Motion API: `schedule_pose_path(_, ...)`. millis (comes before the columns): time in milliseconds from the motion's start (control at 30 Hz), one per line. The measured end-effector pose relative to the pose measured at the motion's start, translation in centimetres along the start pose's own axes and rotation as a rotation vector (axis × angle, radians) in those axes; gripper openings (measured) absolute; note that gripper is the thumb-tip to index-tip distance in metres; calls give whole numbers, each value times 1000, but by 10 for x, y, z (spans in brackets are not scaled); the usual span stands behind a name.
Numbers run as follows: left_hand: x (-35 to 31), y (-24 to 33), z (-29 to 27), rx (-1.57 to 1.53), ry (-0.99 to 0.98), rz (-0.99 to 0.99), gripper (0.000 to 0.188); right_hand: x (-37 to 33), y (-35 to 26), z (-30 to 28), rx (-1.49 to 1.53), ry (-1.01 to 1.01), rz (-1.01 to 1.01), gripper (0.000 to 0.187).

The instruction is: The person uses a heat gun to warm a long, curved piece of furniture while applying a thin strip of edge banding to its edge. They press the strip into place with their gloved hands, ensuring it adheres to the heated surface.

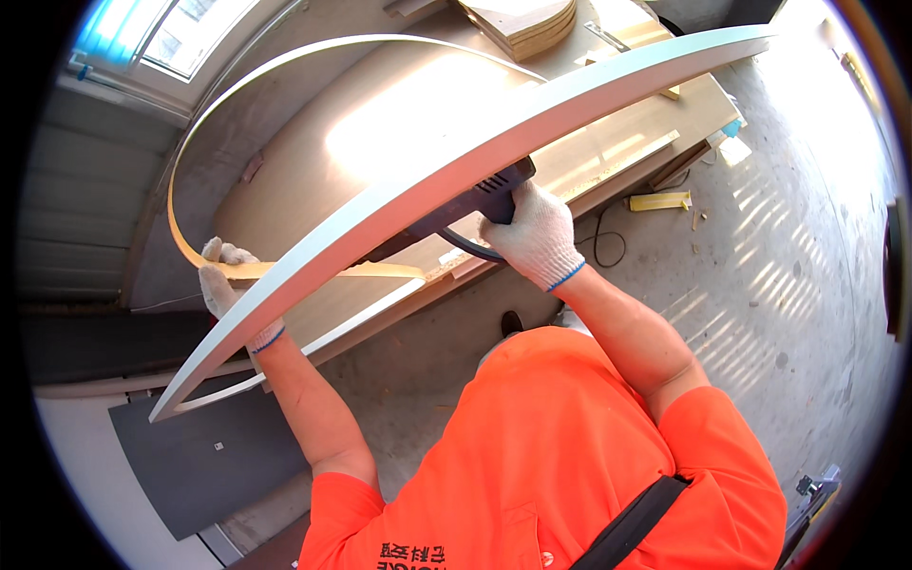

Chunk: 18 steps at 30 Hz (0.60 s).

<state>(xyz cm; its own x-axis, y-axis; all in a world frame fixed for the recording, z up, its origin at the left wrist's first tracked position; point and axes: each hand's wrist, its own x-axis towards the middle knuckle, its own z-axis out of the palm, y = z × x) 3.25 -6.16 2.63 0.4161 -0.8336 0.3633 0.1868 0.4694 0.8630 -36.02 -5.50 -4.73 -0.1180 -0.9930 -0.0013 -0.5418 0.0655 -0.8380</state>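
Both my hands wear white knitted gloves with blue cuffs. My left hand (224,275) is closed on a thin curved strip (180,142), pale with a yellowish edge, which bends round in a wide loop on the left. My right hand (534,237) is wrapped round the rear of a dark blue-grey power tool (475,201) with vent slots. The tool's front end is mostly hidden, so I cannot tell its exact kind. Above it, a long white curved band (418,190) crosses from lower left to upper right, hiding part of my left wrist.
Under the loop is a wooden-topped workbench (294,204) with sunlight on it. Curved wooden pieces (522,24) are stacked at its far end. On the concrete floor to the right are a yellow piece (660,201) and a black cable (608,252). A dark grey sheet (204,456) lies at lower left.
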Motion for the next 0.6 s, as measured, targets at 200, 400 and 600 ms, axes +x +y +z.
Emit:
schedule_pose_path(200, 1, -2, 1, -1, 23, 12, 50, -3, 13, 3, -60, 18, -5, 41)
schedule_pose_path(400, 1, -2, 1, -35, 31, 6, 49, -7, 23, 1, -69, -14, 29, 39)
schedule_pose_path(600, 3, -3, -3, -61, 15, 1, 49, -10, 46, 6, -109, -14, 33, 42)
